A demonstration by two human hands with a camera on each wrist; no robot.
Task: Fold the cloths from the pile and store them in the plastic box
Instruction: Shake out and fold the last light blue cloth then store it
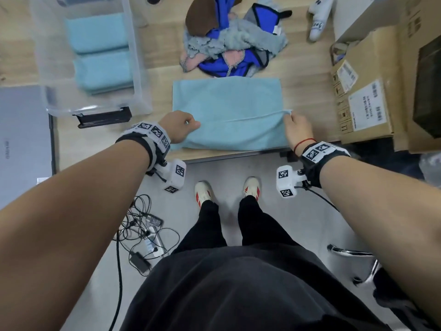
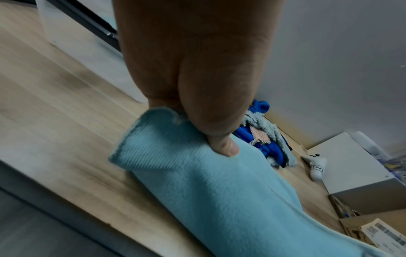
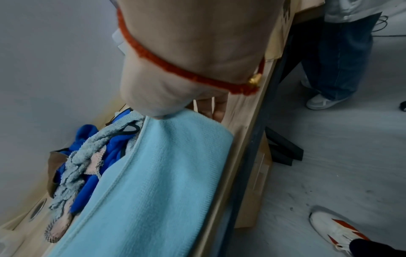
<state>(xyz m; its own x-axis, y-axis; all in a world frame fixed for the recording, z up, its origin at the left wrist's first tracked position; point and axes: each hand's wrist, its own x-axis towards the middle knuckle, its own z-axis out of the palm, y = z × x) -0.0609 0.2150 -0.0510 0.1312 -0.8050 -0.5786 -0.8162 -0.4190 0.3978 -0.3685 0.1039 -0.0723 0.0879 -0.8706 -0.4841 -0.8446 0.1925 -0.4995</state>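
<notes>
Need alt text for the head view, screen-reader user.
Seen from above, the left hand and right hand each pinch a near corner of a light blue cloth on a wooden table, folding it away from the person. Behind it lies a pile of mixed cloths; to the left, a clear plastic box holds two folded blue cloths.

I stand at a light wood-grain desk (image 1: 305, 75) with a dark metal edge, on a pale grey floor (image 1: 274, 216). Left of my grip and below the desk edge, black cables (image 1: 143, 232) and a power strip lie tangled on the floor, while to the right of my grip cardboard boxes (image 1: 362, 96) sit on the desk. A plain grey wall (image 2: 340, 60) rises beyond the desk, and a chair's chrome base (image 1: 353, 256) shows low on my right.
</notes>
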